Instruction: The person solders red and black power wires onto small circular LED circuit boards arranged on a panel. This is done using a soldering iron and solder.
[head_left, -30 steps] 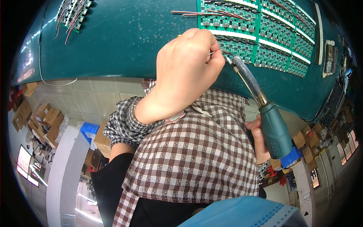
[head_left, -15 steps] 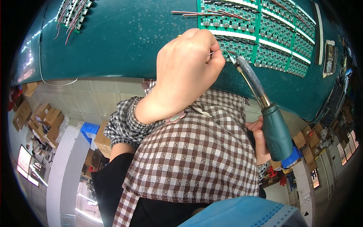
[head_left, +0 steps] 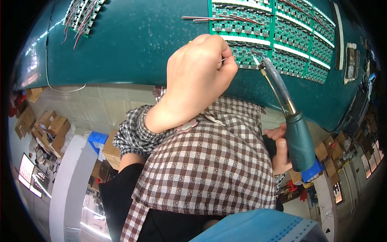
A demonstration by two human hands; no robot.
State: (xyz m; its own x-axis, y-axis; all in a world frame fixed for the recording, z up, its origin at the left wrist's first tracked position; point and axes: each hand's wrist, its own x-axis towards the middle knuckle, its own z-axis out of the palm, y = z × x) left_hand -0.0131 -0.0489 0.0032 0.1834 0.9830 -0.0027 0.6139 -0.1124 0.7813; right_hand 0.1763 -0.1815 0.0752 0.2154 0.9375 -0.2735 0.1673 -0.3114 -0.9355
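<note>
My left hand (head_left: 200, 70) is closed in a pinch on a thin wire (head_left: 222, 60), at the near edge of a panel of green circuit boards (head_left: 290, 62). Most of that wire is hidden behind my fingers. With my right hand (head_left: 281, 155) I grip the dark green handle of a soldering iron (head_left: 300, 141). A thin metal tube runs along its bent shaft. The iron's tip is over the front row of boards, a little right of my left fingertips and apart from them. Red, black and white wires (head_left: 238, 18) lie across the row behind.
Another group of boards with wires attached (head_left: 82, 18) sits at the far left of the green table mat (head_left: 121, 52). A pale bar (head_left: 338, 36) and a small worn metal-edged block (head_left: 352, 66) lie at the right. A white cable (head_left: 60, 89) hangs over the table's front edge.
The soldering iron has moved slightly right, its tip drawing away from my left fingertips. My left hand stays almost in place, still pinching the wire. The whole view has shifted a little.
</note>
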